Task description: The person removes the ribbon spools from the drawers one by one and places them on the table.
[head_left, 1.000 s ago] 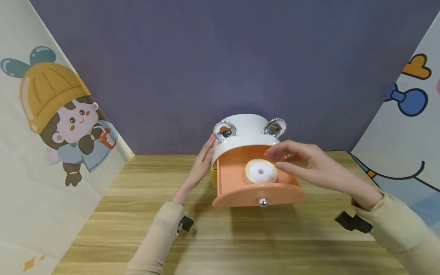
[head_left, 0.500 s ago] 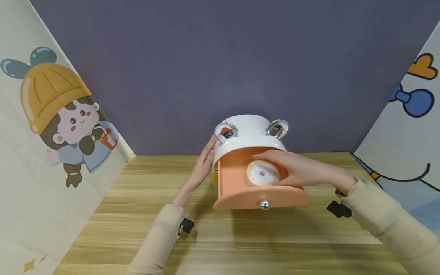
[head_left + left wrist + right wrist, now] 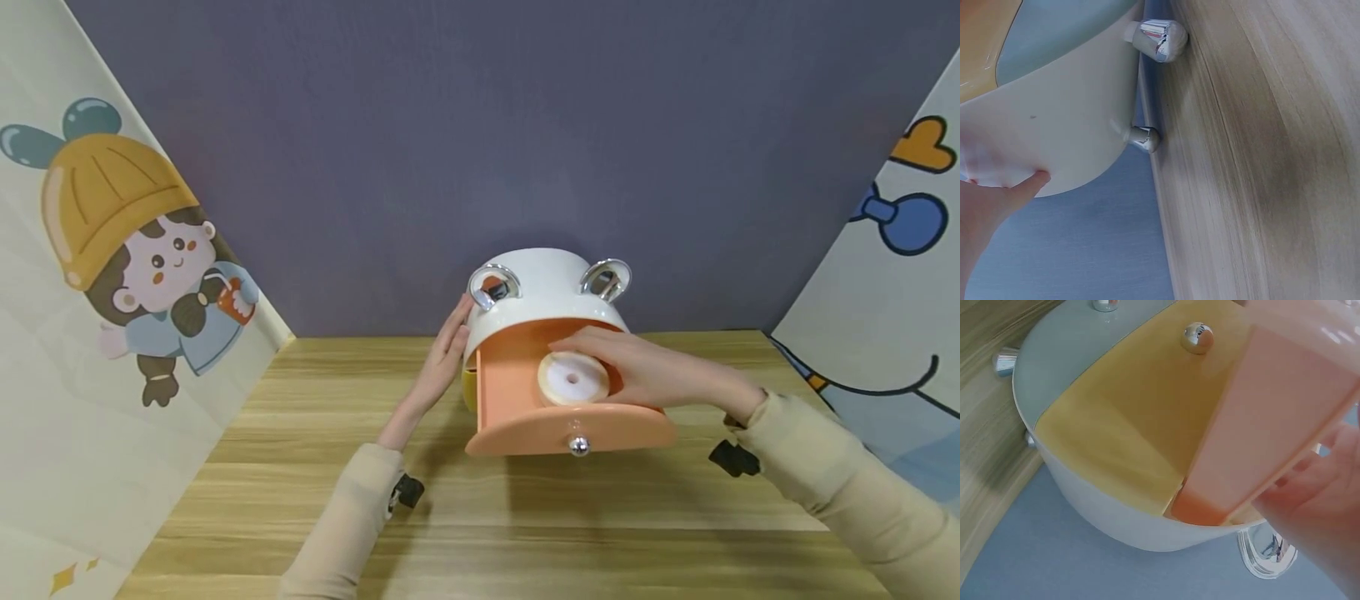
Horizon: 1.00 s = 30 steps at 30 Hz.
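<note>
A white, round-sided drawer cabinet (image 3: 534, 279) with two silver ears stands on the wooden table. Its top orange drawer (image 3: 502, 392) is pulled out, with a silver knob on the front. Inside lies a thick white disc (image 3: 562, 377) with a small centre hole and a cream edge. My right hand (image 3: 645, 364) reaches into the drawer from the right and grips the disc by its side, thumb near and fingers behind. The drawer wall hides the disc in the right wrist view. My left hand (image 3: 437, 367) rests on the cabinet's left side, fingers extended.
Below the orange drawer are a yellow drawer (image 3: 1122, 419) and a grey-blue drawer (image 3: 1063, 353), both pushed in. Silver feet (image 3: 1159, 40) lift the cabinet off the table (image 3: 337, 400). A dark grey-blue wall (image 3: 480, 150) rises behind, with printed panels left and right.
My right hand has moved left and down into the drawer and closed around the disc's side. My left hand stays on the cabinet.
</note>
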Motion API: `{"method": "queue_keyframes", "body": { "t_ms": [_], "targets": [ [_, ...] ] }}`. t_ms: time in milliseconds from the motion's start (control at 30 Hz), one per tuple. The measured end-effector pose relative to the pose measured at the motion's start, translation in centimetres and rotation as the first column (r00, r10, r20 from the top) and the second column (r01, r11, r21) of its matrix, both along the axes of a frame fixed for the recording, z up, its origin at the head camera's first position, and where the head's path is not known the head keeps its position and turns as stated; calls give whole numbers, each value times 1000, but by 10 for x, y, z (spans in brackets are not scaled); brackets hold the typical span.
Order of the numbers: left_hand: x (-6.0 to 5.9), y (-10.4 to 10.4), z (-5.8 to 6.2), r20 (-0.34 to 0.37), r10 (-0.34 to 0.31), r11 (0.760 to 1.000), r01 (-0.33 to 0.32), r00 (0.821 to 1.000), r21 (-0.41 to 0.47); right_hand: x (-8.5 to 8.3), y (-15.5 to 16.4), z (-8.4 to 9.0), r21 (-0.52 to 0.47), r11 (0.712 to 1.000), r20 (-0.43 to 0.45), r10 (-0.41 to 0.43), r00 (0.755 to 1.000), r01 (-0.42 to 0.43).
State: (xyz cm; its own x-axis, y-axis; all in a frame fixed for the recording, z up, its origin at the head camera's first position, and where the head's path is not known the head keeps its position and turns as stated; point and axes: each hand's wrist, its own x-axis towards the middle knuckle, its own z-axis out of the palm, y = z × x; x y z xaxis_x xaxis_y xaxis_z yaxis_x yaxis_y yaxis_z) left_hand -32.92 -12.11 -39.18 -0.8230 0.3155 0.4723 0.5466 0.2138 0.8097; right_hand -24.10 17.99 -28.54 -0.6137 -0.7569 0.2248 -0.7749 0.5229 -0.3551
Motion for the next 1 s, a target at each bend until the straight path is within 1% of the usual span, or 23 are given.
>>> {"method": "queue_keyframes", "body": {
  "t_ms": [133, 367, 433, 633, 833, 900, 1000],
  "targets": [
    [-2, 1, -3, -7, -10, 1000, 10, 1000, 11, 4, 2, 2, -12, 1000, 8, -19, 1000, 20],
    [-1, 1, -3, -15, -9, 1000, 10, 1000, 19, 9, 7, 14, -18, 996, 88, -81, 993, 83],
    [-1, 1, -3, -12, -9, 1000, 9, 1000, 21, 11, 9, 18, -18, 996, 93, -88, 992, 90],
    [-2, 0, -3, -16, 1, 1000, 0, 1000, 24, 16, 16, 28, -30, 994, 66, -102, 993, 104],
    [-2, 0, -2, -15, -6, 1000, 6, 1000, 27, 24, 29, 39, -59, 990, 76, -124, 989, 129],
    [-1, 0, -2, -14, -4, 1000, 5, 1000, 26, 28, 34, 42, -59, 988, 64, -138, 988, 141],
    [-1, 0, -2, -10, -9, 1000, 9, 1000, 29, 34, 42, 45, -61, 986, 18, -155, 988, 156]
  ]
}}
